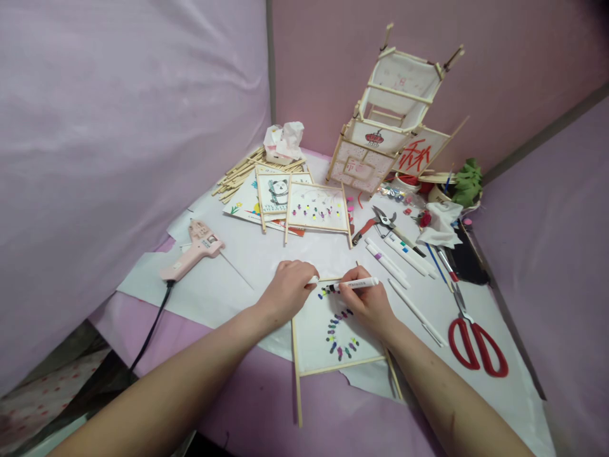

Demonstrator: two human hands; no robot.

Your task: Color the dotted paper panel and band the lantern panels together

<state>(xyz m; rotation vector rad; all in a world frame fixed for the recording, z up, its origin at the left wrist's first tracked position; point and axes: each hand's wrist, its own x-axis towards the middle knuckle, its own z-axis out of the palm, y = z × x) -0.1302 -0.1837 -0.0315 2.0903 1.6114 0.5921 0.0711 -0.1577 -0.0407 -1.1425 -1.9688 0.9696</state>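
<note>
My right hand (364, 295) is closed around a white marker (359, 284), its dark end over the top of a wooden-framed white panel (311, 336). Small purple, green, yellow and dark marks (332, 327) curve across that panel. At the panel's top left corner my left hand (292, 289) is closed, with a white marker cap (314, 280) poking out from its fingers; most of the cap is hidden. Two framed drawings, one with a panda (278, 192) and one with coloured dots (318, 209), lie just beyond.
A pink glue gun (193, 251) with a black cord lies at left. Red-handled scissors (476, 343), pruning shears (383, 219) and several white markers (390, 263) are at right. A tall stick-framed structure (375, 136) stands behind, near a bundle of sticks (238, 171).
</note>
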